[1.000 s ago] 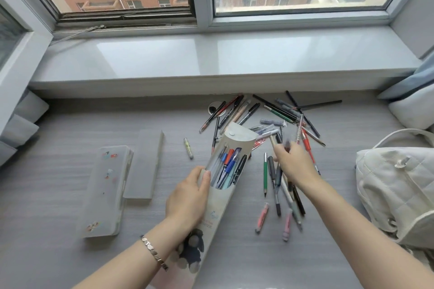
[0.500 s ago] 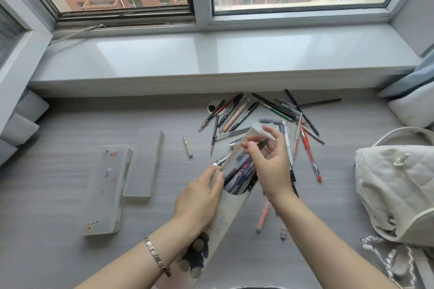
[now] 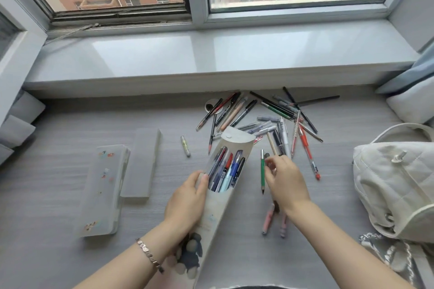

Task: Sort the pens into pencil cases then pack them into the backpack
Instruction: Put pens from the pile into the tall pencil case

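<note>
The left hand (image 3: 185, 202) grips the beige pencil case (image 3: 218, 209) by its left edge, thumb on the front beside the opening, and holds it slanted, mouth pointing away toward the windowsill (image 3: 211, 54). A bundle of blue, red and black pens (image 3: 226, 171) sits inside, ends showing through the opening just right of the thumb. The right hand (image 3: 287, 183) is just right of the case, over the surface (image 3: 58, 253), fingers curled down; whether they pinch anything cannot be told. A green pen (image 3: 262, 171) lies between this hand and the case, close beside the fingertips. The loose pens (image 3: 281, 119) lie scattered beyond both hands, a red pen (image 3: 307, 150) to the right and two pink pens (image 3: 267, 220) under the right wrist. The white backpack (image 3: 399, 183) rests well to the right. A clear case (image 3: 103, 190) and a grey case (image 3: 143, 162) lie left of the left hand
</note>
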A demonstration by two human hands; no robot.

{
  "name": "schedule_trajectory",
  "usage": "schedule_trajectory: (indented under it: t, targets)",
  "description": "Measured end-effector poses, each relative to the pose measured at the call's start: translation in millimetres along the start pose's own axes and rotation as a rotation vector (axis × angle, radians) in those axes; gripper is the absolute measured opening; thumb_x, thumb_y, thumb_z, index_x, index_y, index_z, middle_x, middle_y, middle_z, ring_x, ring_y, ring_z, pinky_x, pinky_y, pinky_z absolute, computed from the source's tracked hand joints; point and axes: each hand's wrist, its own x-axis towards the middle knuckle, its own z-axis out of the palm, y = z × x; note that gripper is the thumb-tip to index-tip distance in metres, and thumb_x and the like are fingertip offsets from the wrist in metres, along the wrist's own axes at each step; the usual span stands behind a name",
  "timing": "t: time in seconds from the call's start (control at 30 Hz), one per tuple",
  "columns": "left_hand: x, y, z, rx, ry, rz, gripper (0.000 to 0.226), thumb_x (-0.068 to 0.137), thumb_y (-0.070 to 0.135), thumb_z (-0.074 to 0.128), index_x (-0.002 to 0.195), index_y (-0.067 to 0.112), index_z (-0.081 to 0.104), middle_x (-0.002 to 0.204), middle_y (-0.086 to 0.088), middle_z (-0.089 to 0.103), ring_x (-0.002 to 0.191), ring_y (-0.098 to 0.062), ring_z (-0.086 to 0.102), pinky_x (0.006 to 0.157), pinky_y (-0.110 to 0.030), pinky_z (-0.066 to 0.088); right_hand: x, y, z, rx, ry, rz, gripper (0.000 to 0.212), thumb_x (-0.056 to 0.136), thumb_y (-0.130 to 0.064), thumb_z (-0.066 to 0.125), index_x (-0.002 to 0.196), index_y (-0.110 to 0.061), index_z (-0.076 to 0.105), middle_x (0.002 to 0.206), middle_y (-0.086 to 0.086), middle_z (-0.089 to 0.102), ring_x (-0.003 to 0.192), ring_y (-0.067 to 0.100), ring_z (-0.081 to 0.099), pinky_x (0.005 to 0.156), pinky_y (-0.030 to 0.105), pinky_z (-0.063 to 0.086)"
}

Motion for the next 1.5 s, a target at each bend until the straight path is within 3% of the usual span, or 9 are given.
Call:
schedule_trajectory:
  t: [0.13, 0.37, 0.83, 0.93, 1.03, 1.1, 1.27, 1.33, 1.5]
  targets:
    - [1, 2, 2, 0.013, -0.002, -0.003, 0.033, 0.097, 0.048, 0.029, 0.11, 0.031, 0.055, 0.108, 0.001, 0.067, 0.104, -0.026, 0.059, 0.086, -0.035, 0.045, 0, -2, 8, -0.3, -0.308, 0.253, 0.025, 0.088, -0.008, 0.047, 0.112, -0.005, 0.046, 0.114, 0.017, 0.056, 0.106, 0.034, 0.054, 0.084, 0.037, 0.044]
    - [0, 5, 1, -0.016, 0.023, 0.02, 0.031, 0.097, 0.046, 0.031, 0.105, 0.029, 0.056, 0.101, 0.004, 0.067, 0.098, -0.023, 0.059, 0.083, -0.034, 0.046, 12, -9, -8, -0.148, -0.208, 0.321, 0.025, 0.091, -0.008, 0.039, 0.112, 0.004, 0.046, 0.12, 0.022, 0.048, 0.104, 0.038, 0.053, 0.081, 0.036, 0.042]
    - [-2, 12, 1, 0.025, 0.017, 0.025, 0.034, 0.097, 0.049, 0.027, 0.114, 0.035, 0.053, 0.108, 0.002, 0.067, 0.101, -0.024, 0.059, 0.083, -0.033, 0.045, 2, 6, -20, -0.446, -0.304, 0.318, 0.029, 0.092, -0.024, 0.044, 0.107, 0.0, 0.053, 0.112, 0.018, 0.057, 0.104, 0.036, 0.057, 0.08, 0.037, 0.047]
    - [-3, 13, 1, 0.015, 0.026, 0.03, 0.034, 0.097, 0.048, 0.027, 0.115, 0.035, 0.053, 0.109, 0.003, 0.067, 0.102, -0.024, 0.059, 0.083, -0.033, 0.045, 11, -12, -45, -0.213, -0.102, 0.207, 0.025, 0.094, -0.025, 0.043, 0.091, -0.004, 0.054, 0.096, 0.014, 0.051, 0.086, 0.034, 0.054, 0.069, 0.035, 0.041]
    - [-5, 15, 3, 0.008, 0.026, 0.035, 0.033, 0.097, 0.047, 0.028, 0.112, 0.033, 0.054, 0.107, 0.0, 0.068, 0.101, -0.025, 0.059, 0.084, -0.034, 0.046, 10, -46, -65, 0.509, -0.026, 0.186, 0.029, 0.097, -0.024, 0.038, 0.073, -0.012, 0.047, 0.069, 0.002, 0.046, 0.061, 0.017, 0.045, 0.053, 0.019, 0.037]
    - [-8, 19, 4, 0.006, 0.021, 0.039, 0.034, 0.097, 0.047, 0.029, 0.119, 0.036, 0.052, 0.114, 0.0, 0.067, 0.106, -0.026, 0.058, 0.086, -0.032, 0.044, 6, -66, -61, 0.839, -0.063, 0.185, 0.027, 0.098, -0.025, 0.037, 0.079, -0.012, 0.051, 0.073, 0.0, 0.054, 0.065, 0.01, 0.053, 0.063, 0.017, 0.044]
    - [-15, 27, 4, 0.034, 0.033, 0.078, 0.037, 0.097, 0.047, 0.031, 0.13, 0.038, 0.047, 0.121, -0.002, 0.065, 0.114, -0.026, 0.056, 0.083, -0.03, 0.041, -8, -86, -25, 1.038, -0.182, 0.294, 0.008, 0.092, -0.009, 0.052, 0.094, -0.015, 0.057, 0.088, 0.003, 0.066, 0.087, 0.016, 0.062, 0.077, 0.021, 0.052]
    - [-15, 26, 3, 0.063, 0.032, 0.081, 0.04, 0.097, 0.048, 0.031, 0.134, 0.039, 0.044, 0.123, -0.001, 0.064, 0.115, -0.026, 0.055, 0.082, -0.03, 0.041, -8, -87, -22, 1.139, -0.194, 0.34, 0.028, 0.087, -0.003, 0.057, 0.111, -0.015, 0.051, 0.097, 0.007, 0.068, 0.089, 0.015, 0.062, 0.071, 0.015, 0.049]
    - [-16, 25, 3, 0.07, 0.032, 0.108, 0.038, 0.096, 0.048, 0.032, 0.131, 0.039, 0.046, 0.117, -0.001, 0.066, 0.113, -0.026, 0.057, 0.083, -0.03, 0.043, 5, -86, -23, 1.298, 0.141, 0.361, 0.042, 0.091, -0.003, 0.05, 0.123, -0.027, 0.036, 0.096, 0.005, 0.062, 0.085, 0.016, 0.065, 0.078, 0.026, 0.054]
